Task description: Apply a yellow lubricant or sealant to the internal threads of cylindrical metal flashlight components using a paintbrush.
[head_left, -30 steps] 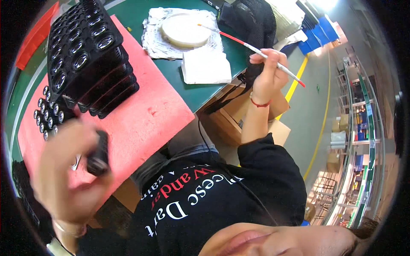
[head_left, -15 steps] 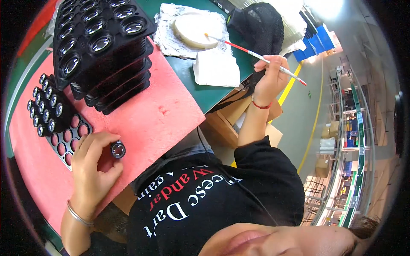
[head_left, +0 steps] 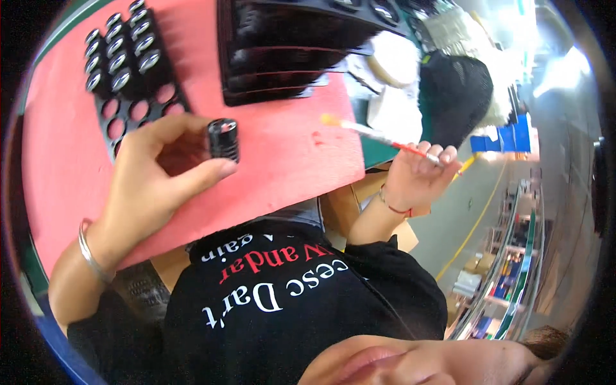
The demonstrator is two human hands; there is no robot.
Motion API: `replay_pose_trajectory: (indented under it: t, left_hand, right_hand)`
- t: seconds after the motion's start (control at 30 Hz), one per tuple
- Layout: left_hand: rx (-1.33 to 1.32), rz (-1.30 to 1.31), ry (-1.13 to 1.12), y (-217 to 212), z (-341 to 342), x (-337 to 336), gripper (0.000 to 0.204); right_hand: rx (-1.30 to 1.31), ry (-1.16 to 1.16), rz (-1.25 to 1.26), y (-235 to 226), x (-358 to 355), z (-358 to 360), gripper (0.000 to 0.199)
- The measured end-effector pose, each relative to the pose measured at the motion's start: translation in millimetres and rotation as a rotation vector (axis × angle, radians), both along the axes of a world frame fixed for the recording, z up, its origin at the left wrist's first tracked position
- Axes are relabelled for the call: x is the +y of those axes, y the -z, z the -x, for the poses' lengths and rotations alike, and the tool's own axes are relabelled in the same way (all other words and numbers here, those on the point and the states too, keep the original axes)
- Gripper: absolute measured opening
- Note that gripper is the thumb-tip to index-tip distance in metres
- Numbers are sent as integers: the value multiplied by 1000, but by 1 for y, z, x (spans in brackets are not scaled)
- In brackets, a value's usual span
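Observation:
Between its thumb and fingers, my left hand [head_left: 151,173] holds a short black lens barrel [head_left: 224,144] above a pink foam mat [head_left: 282,154]. The barrel is upright, with glass at its top and ridges on its side. My right hand [head_left: 417,179] grips a thin paintbrush [head_left: 372,133] with a red and white handle. The yellowish bristles point left over the mat, apart from the barrel. Beyond my left hand lies a black holder plate [head_left: 126,115] with round holes. Several similar lens barrels [head_left: 119,77] stand in its far part; the near holes show pink through them.
A tall stack of black trays [head_left: 276,67] stands on the far side of the mat. Right of it are a round whitish dish [head_left: 393,61] and a folded white wipe [head_left: 394,114]. A black mesh item [head_left: 459,90] lies beyond. Cardboard boxes [head_left: 340,208] sit below the table edge.
The brush has left the dish and swung toward the lens barrel in my left hand. My left hand has lifted the barrel and turned its side into view. The whole view has shifted.

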State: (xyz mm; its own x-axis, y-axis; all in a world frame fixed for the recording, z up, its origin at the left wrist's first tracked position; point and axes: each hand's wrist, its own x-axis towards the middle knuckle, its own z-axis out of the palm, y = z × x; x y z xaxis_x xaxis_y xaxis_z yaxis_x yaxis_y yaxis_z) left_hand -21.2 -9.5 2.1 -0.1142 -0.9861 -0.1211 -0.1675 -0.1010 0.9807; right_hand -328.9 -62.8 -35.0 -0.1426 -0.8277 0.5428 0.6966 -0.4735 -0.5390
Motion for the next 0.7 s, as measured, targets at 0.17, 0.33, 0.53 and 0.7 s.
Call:
replay_pose_trajectory:
  t: [0.17,0.33,0.53,0.7]
  left_hand:
    - [53,-31,-8,0,-2,1,28]
    - [78,-67,-6,1,-4,2,29]
    - [79,-31,-4,3,-4,3,30]
    - [83,-48,11,1,-5,2,31]
  right_hand:
    - [203,-30,66,10,5,-28,31]
    - [168,-15,63,15,6,-35,31]
    - [241,25,70,15,7,-37,30]
    - [386,82,79,10,8,-41,29]
